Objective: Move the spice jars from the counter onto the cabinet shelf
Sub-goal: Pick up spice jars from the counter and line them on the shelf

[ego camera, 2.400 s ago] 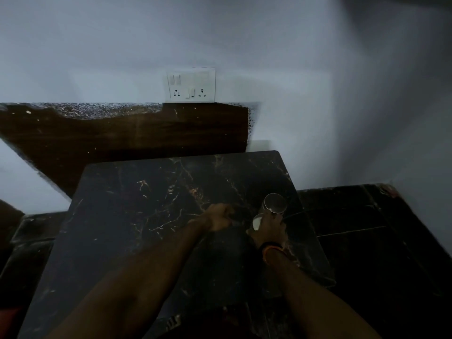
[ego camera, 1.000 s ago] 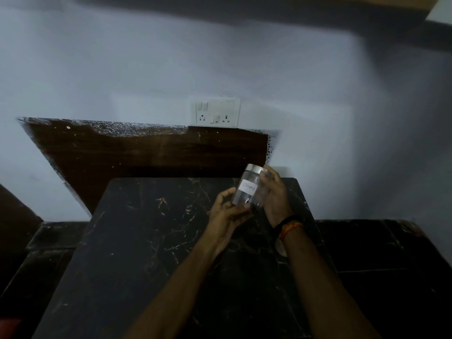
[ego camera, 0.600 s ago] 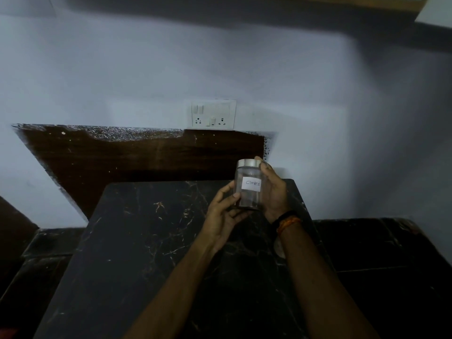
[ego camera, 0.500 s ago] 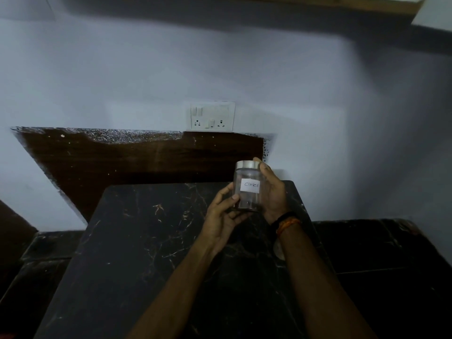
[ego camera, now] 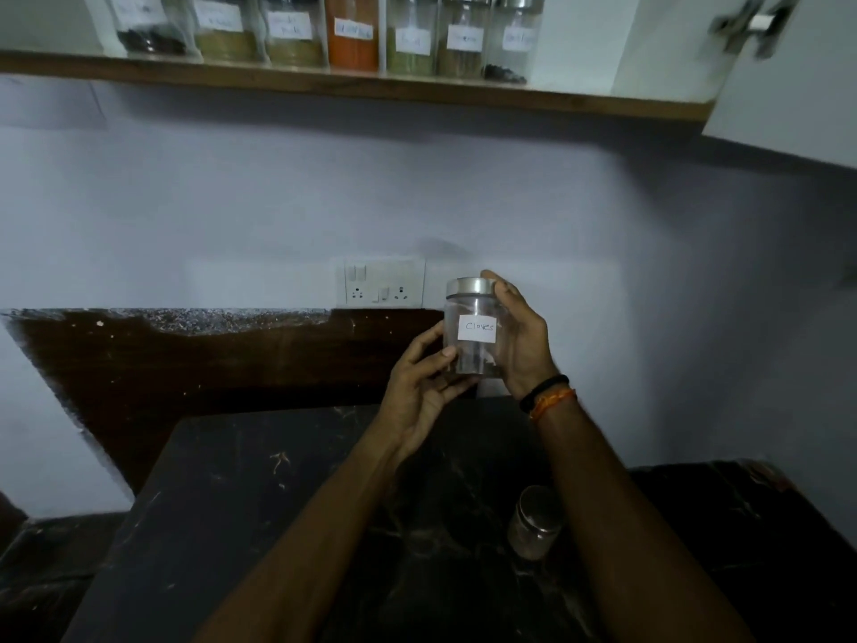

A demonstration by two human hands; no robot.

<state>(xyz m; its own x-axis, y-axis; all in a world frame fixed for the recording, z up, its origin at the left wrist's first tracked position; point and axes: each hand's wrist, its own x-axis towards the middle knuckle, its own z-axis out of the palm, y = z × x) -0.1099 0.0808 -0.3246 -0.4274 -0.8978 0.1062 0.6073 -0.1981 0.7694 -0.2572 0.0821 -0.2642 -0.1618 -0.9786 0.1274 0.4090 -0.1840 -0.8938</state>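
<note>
Glass cloves jar (upright) — gripped by left hand and right hand.

The cloves jar is held between both hands above the counter, right of the wall socket. Another jar stands on the counter below it. Seven jars line the shelf above the socket.

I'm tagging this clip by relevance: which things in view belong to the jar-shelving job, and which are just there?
Part of the job:
- cloves jar, held by left hand and right hand
- second jar on the counter
- cabinet shelf, row of shelved jars

Just there:
- switch and socket plate
- cabinet door
</note>
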